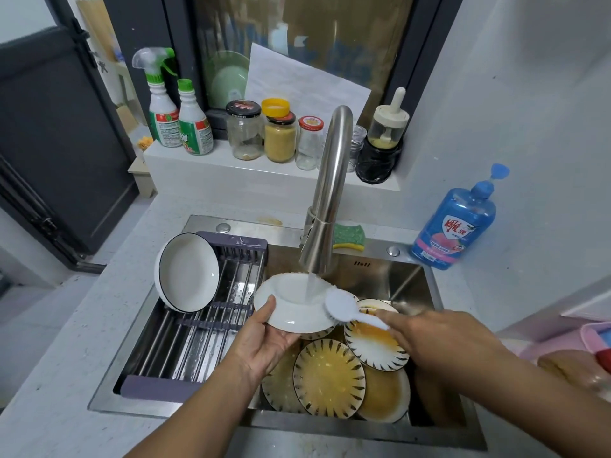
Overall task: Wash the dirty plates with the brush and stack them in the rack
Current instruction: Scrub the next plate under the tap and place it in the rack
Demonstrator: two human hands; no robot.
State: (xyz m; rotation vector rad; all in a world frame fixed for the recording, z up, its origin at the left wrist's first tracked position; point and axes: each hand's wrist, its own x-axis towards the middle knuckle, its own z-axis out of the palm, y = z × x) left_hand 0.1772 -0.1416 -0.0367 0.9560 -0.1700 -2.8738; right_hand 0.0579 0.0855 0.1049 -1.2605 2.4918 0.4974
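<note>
My left hand (264, 342) grips a white plate (291, 309) by its near rim, underside up, under the water running from the faucet (327, 200). My right hand (429, 338) holds the handle of a pale brush (344, 309), whose head touches the plate's right edge. Several dirty plates with yellow residue and black dashes (330, 378) lie piled in the sink (416, 279) below. A clean white plate (186, 272) leans upright at the back left of the rack (198, 325), which spans the sink's left half.
A green and yellow sponge (348, 238) lies behind the faucet. A blue dish soap bottle (456, 226) stands at the sink's right corner. Jars (279, 137) and spray bottles (162, 107) line the window ledge. A pink object (595, 338) lies at far right.
</note>
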